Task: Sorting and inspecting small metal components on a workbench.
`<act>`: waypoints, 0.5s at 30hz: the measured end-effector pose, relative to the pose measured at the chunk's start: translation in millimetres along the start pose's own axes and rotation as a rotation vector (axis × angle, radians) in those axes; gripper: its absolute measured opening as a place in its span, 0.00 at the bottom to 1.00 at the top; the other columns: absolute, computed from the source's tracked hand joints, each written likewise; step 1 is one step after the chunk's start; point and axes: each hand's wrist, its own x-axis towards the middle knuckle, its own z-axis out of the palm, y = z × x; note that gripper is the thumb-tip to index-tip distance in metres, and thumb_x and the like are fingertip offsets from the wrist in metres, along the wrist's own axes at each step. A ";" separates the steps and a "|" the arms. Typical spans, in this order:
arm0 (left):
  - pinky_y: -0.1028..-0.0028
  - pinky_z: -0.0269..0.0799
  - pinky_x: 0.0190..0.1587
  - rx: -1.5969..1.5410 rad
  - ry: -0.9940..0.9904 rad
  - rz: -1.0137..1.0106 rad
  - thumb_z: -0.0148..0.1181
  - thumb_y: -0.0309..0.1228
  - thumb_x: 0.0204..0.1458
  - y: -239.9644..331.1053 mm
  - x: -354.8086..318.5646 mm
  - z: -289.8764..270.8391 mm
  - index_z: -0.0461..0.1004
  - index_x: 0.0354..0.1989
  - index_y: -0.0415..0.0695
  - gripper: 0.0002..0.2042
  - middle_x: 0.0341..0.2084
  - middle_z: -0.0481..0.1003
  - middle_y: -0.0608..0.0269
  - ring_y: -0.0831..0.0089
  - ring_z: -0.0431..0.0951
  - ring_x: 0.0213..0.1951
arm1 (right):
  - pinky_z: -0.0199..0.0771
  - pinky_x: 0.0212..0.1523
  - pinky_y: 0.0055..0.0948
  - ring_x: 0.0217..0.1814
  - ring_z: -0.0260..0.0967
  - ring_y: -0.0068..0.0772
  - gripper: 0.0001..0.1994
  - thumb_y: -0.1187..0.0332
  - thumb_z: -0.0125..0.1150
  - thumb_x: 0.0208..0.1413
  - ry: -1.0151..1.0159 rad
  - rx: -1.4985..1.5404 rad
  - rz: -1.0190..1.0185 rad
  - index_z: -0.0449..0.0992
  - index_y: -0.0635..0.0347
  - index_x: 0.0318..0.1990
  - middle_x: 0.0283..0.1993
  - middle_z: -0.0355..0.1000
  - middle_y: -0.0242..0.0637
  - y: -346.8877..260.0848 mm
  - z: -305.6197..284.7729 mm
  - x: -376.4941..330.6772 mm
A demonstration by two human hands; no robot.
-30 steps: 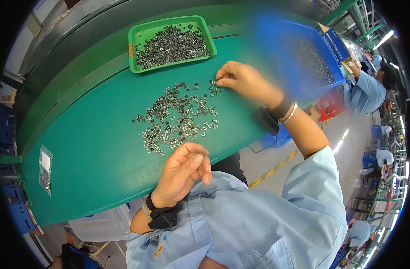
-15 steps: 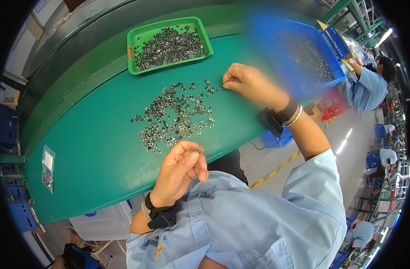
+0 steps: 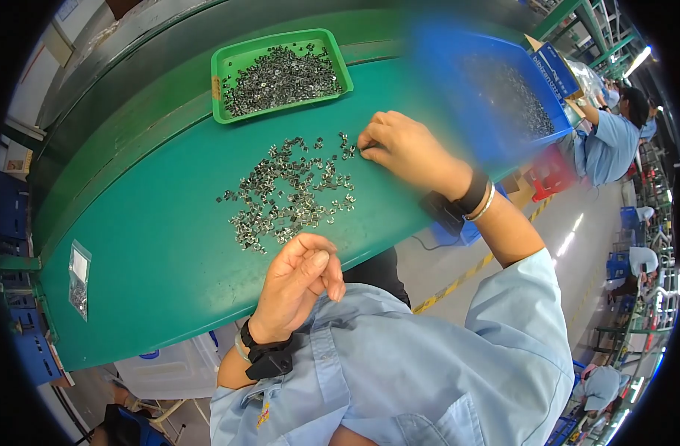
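Many small black-and-silver metal parts (image 3: 284, 195) lie in a loose spread on the green table mat (image 3: 154, 230). At the right end of the spread, my right hand (image 3: 407, 147) rests low over the mat, thumb and forefinger pinched on a small metal part (image 3: 361, 151), mostly hidden by the fingertips. My left hand (image 3: 294, 282) hovers at the near edge of the table, in front of the parts. Its fingers are curled in with the thumb against them, and whatever they hold, if anything, does not show.
A green tray (image 3: 219, 111) full of similar parts stands at the back. Back right is a blue bin (image 3: 459, 97), partly blurred, with more parts. A small clear bag (image 3: 80, 279) lies at the far left. Beyond the bin, a co-worker in a blue sleeve (image 3: 611, 152) is at work.
My right hand has moved slightly left and toward me, and its fingertips now cover the single part at the end of the spread. The left hand has stayed in place.
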 end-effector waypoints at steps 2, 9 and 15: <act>0.69 0.68 0.27 0.006 -0.015 0.005 0.44 0.28 0.60 -0.9 0.1 -0.1 0.65 0.43 0.40 0.07 0.23 0.70 0.57 0.71 0.70 0.21 | 0.70 0.40 0.31 0.38 0.69 0.36 0.08 0.71 0.61 0.48 0.002 0.013 0.011 0.74 0.59 0.38 0.35 0.70 0.36 -5.4 -2.7 -2.6; 0.74 0.69 0.28 0.054 0.045 -0.022 0.46 0.29 0.60 2.7 1.2 4.8 0.65 0.42 0.40 0.07 0.25 0.71 0.60 0.75 0.71 0.23 | 0.69 0.40 0.33 0.33 0.68 0.39 0.21 0.75 0.61 0.45 0.121 0.467 0.054 0.68 0.61 0.50 0.35 0.72 0.35 -46.0 -8.9 -17.4; 0.78 0.69 0.28 0.204 0.157 0.030 0.48 0.31 0.60 7.5 10.5 19.9 0.65 0.42 0.40 0.08 0.27 0.72 0.62 0.78 0.71 0.24 | 0.65 0.33 0.32 0.29 0.67 0.35 0.29 0.75 0.60 0.45 -0.017 0.026 -0.225 0.61 0.56 0.58 0.32 0.71 0.31 -89.2 -21.2 -19.4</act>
